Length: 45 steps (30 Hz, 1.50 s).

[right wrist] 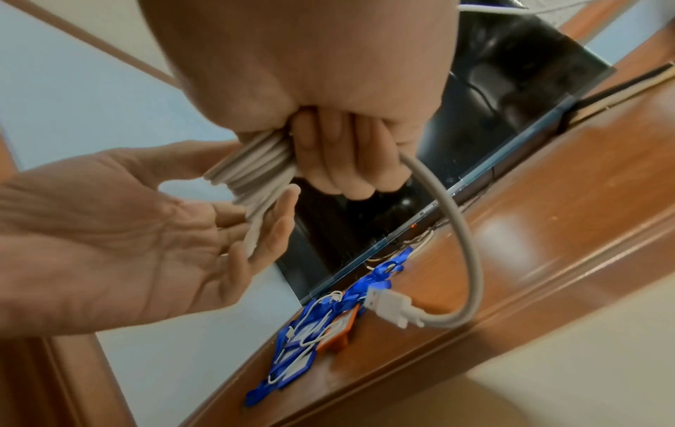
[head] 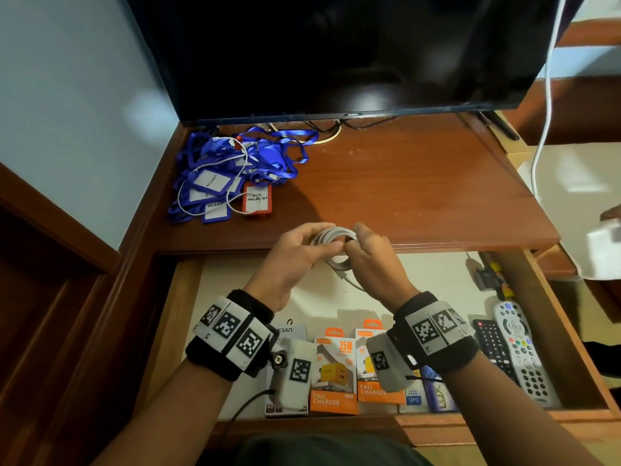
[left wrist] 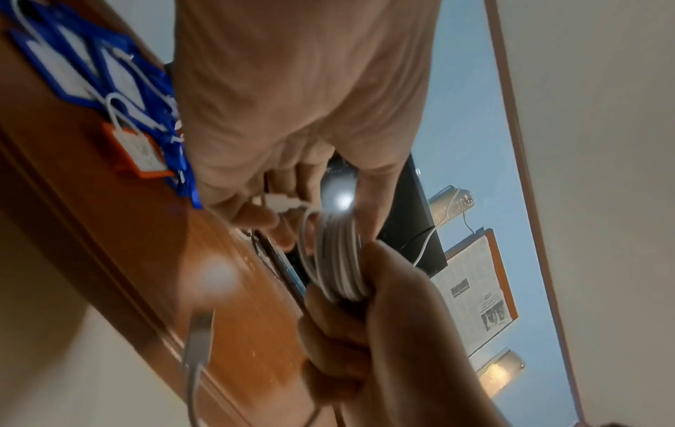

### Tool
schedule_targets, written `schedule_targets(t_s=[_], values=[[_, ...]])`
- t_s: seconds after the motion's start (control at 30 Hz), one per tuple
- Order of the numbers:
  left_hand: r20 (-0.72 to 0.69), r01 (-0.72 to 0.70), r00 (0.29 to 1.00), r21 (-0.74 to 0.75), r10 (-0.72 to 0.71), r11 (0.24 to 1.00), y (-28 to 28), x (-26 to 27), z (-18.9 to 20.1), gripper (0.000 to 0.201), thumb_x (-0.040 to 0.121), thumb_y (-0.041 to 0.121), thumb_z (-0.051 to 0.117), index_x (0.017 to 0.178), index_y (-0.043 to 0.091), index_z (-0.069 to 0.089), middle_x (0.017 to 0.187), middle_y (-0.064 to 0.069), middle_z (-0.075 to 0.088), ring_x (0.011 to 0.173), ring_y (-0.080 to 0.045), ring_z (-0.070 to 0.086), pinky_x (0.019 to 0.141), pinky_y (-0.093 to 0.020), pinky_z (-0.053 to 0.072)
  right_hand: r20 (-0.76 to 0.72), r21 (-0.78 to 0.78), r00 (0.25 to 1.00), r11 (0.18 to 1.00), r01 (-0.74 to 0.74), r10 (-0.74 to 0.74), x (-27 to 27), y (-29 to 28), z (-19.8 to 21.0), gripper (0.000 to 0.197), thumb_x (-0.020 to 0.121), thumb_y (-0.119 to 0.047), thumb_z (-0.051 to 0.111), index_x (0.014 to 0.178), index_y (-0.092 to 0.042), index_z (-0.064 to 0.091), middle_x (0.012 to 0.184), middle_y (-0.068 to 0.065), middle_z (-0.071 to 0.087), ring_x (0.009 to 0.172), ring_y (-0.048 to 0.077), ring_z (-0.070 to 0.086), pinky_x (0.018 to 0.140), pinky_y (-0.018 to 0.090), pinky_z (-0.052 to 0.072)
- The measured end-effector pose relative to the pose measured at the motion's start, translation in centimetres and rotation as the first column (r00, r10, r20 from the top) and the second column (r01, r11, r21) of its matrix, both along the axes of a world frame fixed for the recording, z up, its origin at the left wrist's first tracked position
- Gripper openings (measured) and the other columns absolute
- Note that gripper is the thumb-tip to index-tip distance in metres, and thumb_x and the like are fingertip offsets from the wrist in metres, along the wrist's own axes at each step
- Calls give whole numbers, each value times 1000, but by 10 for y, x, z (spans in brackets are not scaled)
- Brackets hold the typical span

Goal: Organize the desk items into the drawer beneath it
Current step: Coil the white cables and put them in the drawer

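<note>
A coiled white cable (head: 331, 237) is held in the air over the desk's front edge (head: 420, 245), above the open drawer (head: 235, 284). My right hand (head: 354, 245) grips the coil (right wrist: 252, 170), its fingers (right wrist: 328, 156) curled round the strands. The USB plug end (right wrist: 391, 306) hangs loose below that hand. My left hand (head: 321, 247) meets the coil from the left, thumb behind and fingers (right wrist: 270, 231) in front. In the left wrist view its fingertips pinch the small white connector (left wrist: 283, 202) beside the coil (left wrist: 339, 260).
A heap of blue lanyards with badge holders (head: 232, 173), an orange badge (head: 256, 198) and a thin white cable lies at the desk's back left under the TV (head: 336, 52). The drawer holds charger boxes (head: 334, 375) at the front and two remotes (head: 522, 354) at the right.
</note>
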State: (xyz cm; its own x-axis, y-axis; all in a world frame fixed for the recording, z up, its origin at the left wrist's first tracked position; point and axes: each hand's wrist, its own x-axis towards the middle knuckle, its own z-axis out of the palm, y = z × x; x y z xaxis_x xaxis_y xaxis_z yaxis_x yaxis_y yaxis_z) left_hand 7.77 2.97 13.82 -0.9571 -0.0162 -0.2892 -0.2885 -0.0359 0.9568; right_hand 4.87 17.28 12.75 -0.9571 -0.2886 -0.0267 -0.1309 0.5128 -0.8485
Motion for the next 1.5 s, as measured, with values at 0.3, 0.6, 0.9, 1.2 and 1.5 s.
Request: schedule_targets(t_s=[0.3, 0.6, 0.9, 1.2, 1.5], values=[[175, 237, 962, -153, -210, 959, -20, 3, 2, 23, 79, 10, 75, 102, 11, 72, 93, -10, 75, 87, -18, 69, 77, -25, 52, 3, 229, 984, 958, -174, 177, 4, 2, -9, 14, 89, -13, 44, 77, -7, 48, 70, 12, 56, 64, 31, 49, 57, 42, 37], [151, -47, 988, 22, 44, 999, -14, 11, -7, 17, 74, -3, 72, 90, 3, 74, 82, -14, 74, 73, -22, 71, 66, -27, 59, 188, -185, 980, 982, -26, 61, 4, 5, -16, 20, 84, -22, 68, 96, -12, 56, 72, 9, 63, 57, 13, 56, 53, 26, 45], [112, -259, 960, 3, 257, 966, -15, 7, -10, 20, 78, -5, 70, 97, 2, 72, 84, -12, 74, 70, -16, 70, 64, -24, 58, 185, -454, 982, 884, 112, -30, 5, 13, -9, 8, 88, -2, 62, 81, -6, 59, 53, -9, 45, 47, 5, 38, 46, 22, 32], [0, -284, 958, -138, 287, 949, -9, 6, -17, 21, 74, -1, 76, 91, 12, 76, 82, -3, 76, 80, -18, 72, 74, -31, 58, 288, -688, 947, 718, 100, 145, 21, 10, 4, 11, 90, 3, 54, 80, 0, 52, 52, 4, 33, 44, 11, 25, 45, 27, 17], [44, -314, 949, 85, 311, 946, -4, 9, -5, 15, 77, -3, 71, 89, 5, 75, 89, -16, 74, 79, -21, 69, 69, -25, 59, 288, -370, 956, 915, 160, -51, 20, -6, -13, 26, 97, -29, 51, 112, -10, 42, 67, -8, 45, 41, -1, 42, 40, 12, 31]])
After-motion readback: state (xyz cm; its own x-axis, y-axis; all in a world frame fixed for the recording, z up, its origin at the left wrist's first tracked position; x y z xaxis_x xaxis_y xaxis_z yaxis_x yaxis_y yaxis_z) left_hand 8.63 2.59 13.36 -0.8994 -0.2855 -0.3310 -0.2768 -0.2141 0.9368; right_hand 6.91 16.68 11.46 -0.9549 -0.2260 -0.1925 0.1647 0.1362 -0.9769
